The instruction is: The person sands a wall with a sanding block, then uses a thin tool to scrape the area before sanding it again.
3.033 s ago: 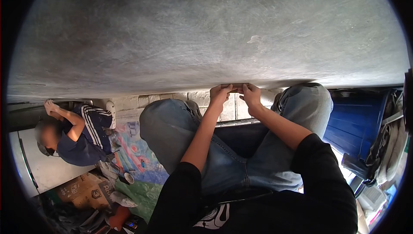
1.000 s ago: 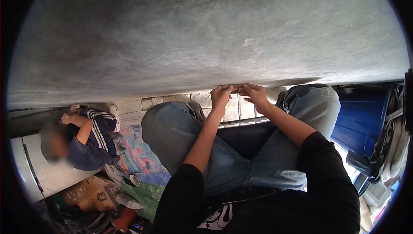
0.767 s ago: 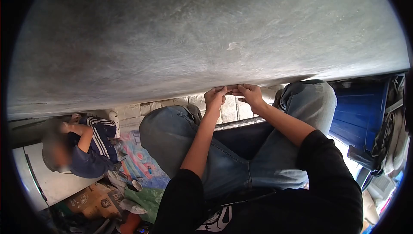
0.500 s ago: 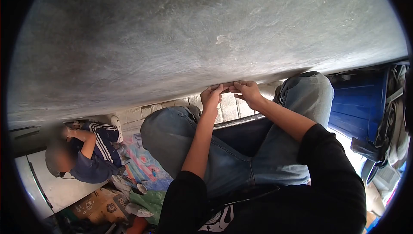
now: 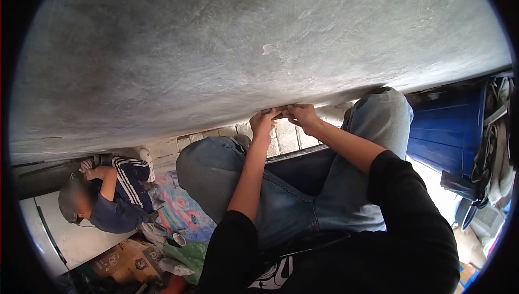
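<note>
My left hand (image 5: 261, 123) and my right hand (image 5: 303, 117) are held close together beside the base of the large grey wall (image 5: 216, 67). Between them lies a thin, brownish strip (image 5: 279, 113), pinched by the fingers of both hands. Its exact kind is too small to make out, and the fingers hide part of it. Both forearms reach forward between my bent knees, and the paved floor (image 5: 286, 134) shows just below the hands.
A person in a cap (image 5: 116, 202) sits at the left by the wall, hands raised. Near them are a colourful sheet (image 5: 186, 207), a white cup (image 5: 179, 239), a cardboard box (image 5: 127, 259) and a white cabinet (image 5: 59, 224). A blue bin (image 5: 448, 126) stands at the right.
My hands stay together at the wall, with the right hand drawn slightly closer to the left. The view has shifted a little, and the other person's hands show more clearly.
</note>
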